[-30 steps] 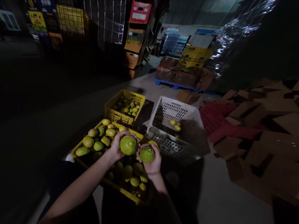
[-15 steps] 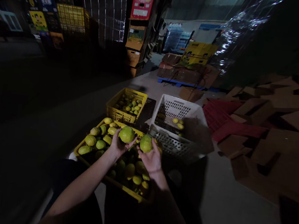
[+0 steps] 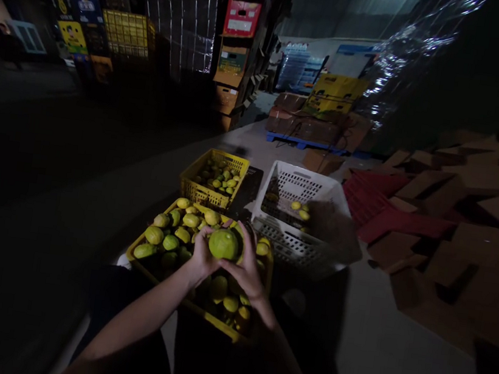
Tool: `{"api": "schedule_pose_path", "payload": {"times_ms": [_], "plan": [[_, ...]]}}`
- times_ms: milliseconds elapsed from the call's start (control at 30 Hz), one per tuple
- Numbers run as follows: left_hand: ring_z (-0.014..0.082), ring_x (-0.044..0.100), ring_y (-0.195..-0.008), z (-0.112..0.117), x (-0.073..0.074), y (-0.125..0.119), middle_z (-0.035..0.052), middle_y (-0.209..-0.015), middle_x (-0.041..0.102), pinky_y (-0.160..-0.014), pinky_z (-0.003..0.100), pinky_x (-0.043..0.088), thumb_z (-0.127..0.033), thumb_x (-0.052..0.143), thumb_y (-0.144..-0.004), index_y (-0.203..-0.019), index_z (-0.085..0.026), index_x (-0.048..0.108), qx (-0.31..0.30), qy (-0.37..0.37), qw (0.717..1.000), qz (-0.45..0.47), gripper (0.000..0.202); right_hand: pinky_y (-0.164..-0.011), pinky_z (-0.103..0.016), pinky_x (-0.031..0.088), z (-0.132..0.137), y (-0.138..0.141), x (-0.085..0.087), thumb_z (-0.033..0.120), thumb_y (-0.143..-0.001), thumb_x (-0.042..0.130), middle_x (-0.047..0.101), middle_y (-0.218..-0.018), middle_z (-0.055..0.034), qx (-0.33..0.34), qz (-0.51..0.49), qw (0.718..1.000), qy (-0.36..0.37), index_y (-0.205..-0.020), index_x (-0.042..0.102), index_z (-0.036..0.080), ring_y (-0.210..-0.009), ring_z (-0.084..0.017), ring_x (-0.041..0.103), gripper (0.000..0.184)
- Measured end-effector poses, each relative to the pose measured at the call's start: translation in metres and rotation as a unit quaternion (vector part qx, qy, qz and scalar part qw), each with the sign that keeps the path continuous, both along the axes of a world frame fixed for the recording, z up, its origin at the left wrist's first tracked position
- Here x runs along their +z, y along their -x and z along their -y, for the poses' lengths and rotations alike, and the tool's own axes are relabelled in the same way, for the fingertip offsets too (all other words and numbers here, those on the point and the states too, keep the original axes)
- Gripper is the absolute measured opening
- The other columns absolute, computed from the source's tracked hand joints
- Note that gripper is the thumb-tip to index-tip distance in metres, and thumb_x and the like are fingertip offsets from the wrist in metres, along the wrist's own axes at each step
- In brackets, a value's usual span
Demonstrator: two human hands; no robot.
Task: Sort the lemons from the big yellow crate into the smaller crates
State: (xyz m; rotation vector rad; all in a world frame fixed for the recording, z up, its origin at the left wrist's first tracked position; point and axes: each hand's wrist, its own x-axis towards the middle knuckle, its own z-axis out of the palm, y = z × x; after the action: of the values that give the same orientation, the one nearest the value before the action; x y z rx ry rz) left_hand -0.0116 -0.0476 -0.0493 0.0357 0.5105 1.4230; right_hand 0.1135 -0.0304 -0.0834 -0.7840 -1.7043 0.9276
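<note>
My left hand and my right hand are closed together round one green-yellow citrus fruit, held just above a yellow crate full of the same fruit. The left fingers cup its left side and the right fingers curl over its right side. No second fruit shows in the right hand. My forearms reach up from the bottom of the view.
Behind the near crate stand a smaller yellow crate holding several fruit and a white crate with a few. Flattened cardboard is heaped at the right. Stacked boxes and a loaded blue pallet stand farther back, with a person in the distance.
Each hand held its own fruit, apart. The hands have since come together round a single fruit, and the right hand's fruit is no longer in sight.
</note>
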Motion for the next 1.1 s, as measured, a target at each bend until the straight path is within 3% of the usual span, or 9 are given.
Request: {"api": "schedule_pose_path", "payload": {"times_ms": [100,200,367,467,567,667,900,1000,1100], "plan": [[0.0193,0.063,-0.066,0.001,0.003,0.002,0.0048,-0.068,0.066,-0.075,0.032,0.052,-0.025,0.064,-0.069,-0.073,-0.014,0.065,-0.001,0.044,0.997,-0.055,0.012,-0.121,-0.053,0.029,0.001,0.0,-0.004,0.047,-0.058,0.09,0.035,-0.157,-0.015,0.002,0.068,0.996,-0.065,-0.135,0.055,0.023,-0.147,-0.038,0.032,0.088],[0.0143,0.057,-0.055,0.002,0.004,0.004,0.0017,-0.062,0.062,-0.069,0.029,0.051,-0.029,0.076,-0.072,-0.07,-0.015,0.062,-0.043,0.07,0.992,-0.092,0.02,-0.117,-0.053,0.036,0.007,0.003,-0.001,0.039,-0.055,0.092,0.046,-0.15,-0.0146,-0.008,0.068,0.993,-0.098,-0.124,0.062,0.024,-0.14,-0.037,0.043,0.077],[0.0206,0.067,-0.075,0.005,0.002,0.013,0.0036,-0.073,0.067,-0.078,0.031,0.054,-0.019,0.079,-0.075,-0.083,-0.016,0.066,-0.086,0.002,0.975,-0.206,0.015,-0.114,-0.049,0.04,0.021,0.007,0.015,0.023,-0.046,0.094,0.063,-0.129,-0.0095,-0.025,-0.047,0.997,-0.049,-0.112,0.068,0.027,-0.125,-0.034,0.056,0.071],[0.0185,0.067,-0.086,0.005,0.005,0.025,0.0016,-0.085,0.069,-0.079,0.025,0.052,-0.01,0.083,-0.068,-0.094,-0.02,0.068,-0.022,-0.052,0.963,-0.265,0.032,-0.11,-0.046,0.044,0.021,0.005,0.021,0.019,-0.044,0.094,0.069,-0.113,-0.0061,-0.082,-0.111,0.99,0.024,-0.106,0.069,0.027,-0.111,-0.031,0.062,0.067],[0.0141,0.063,-0.089,0.006,0.013,0.038,0.0006,-0.091,0.069,-0.083,0.018,0.048,0.002,0.086,-0.055,-0.094,-0.02,0.069,0.077,-0.138,0.929,-0.335,0.047,-0.111,-0.044,0.042,0.014,0.0,0.018,0.02,-0.044,0.094,0.07,-0.112,-0.0046,-0.164,-0.134,0.976,0.054,-0.109,0.068,0.027,-0.109,-0.029,0.062,0.071],[0.0147,0.063,-0.088,0.009,0.021,0.046,0.0012,-0.092,0.068,-0.084,0.019,0.048,0.007,0.085,-0.048,-0.092,-0.019,0.07,0.09,-0.178,0.916,-0.348,0.054,-0.113,-0.042,0.039,0.008,-0.002,0.013,0.023,-0.046,0.095,0.069,-0.118,-0.0045,-0.195,-0.126,0.972,0.044,-0.114,0.067,0.028,-0.116,-0.028,0.06,0.073],[0.0191,0.067,-0.096,0.018,0.029,0.045,0.0041,-0.096,0.072,-0.088,0.023,0.052,0.011,0.082,-0.047,-0.092,-0.019,0.074,0.026,-0.154,0.938,-0.31,0.054,-0.112,-0.041,0.041,0.011,0.006,0.02,0.018,-0.048,0.093,0.069,-0.121,-0.0052,-0.181,-0.138,0.972,0.052,-0.114,0.068,0.025,-0.117,-0.027,0.061,0.071],[0.0215,0.067,-0.103,0.018,0.027,0.044,0.0058,-0.104,0.074,-0.09,0.023,0.053,0.008,0.082,-0.053,-0.097,-0.017,0.076,0.031,-0.148,0.938,-0.311,0.051,-0.105,-0.037,0.048,0.009,0.007,0.021,0.013,-0.043,0.093,0.072,-0.115,-0.0032,-0.146,-0.212,0.959,0.12,-0.11,0.068,0.025,-0.111,-0.025,0.064,0.073],[0.0227,0.068,-0.104,0.017,0.025,0.045,0.0058,-0.116,0.071,-0.088,0.026,0.057,-0.007,0.083,-0.066,-0.115,-0.019,0.072,0.033,-0.139,0.95,-0.278,0.051,-0.083,-0.031,0.057,0.006,0.003,0.019,0.017,-0.046,0.093,0.075,-0.095,-0.0004,-0.039,-0.256,0.937,0.236,-0.098,0.07,0.025,-0.091,-0.021,0.069,0.057]]}}
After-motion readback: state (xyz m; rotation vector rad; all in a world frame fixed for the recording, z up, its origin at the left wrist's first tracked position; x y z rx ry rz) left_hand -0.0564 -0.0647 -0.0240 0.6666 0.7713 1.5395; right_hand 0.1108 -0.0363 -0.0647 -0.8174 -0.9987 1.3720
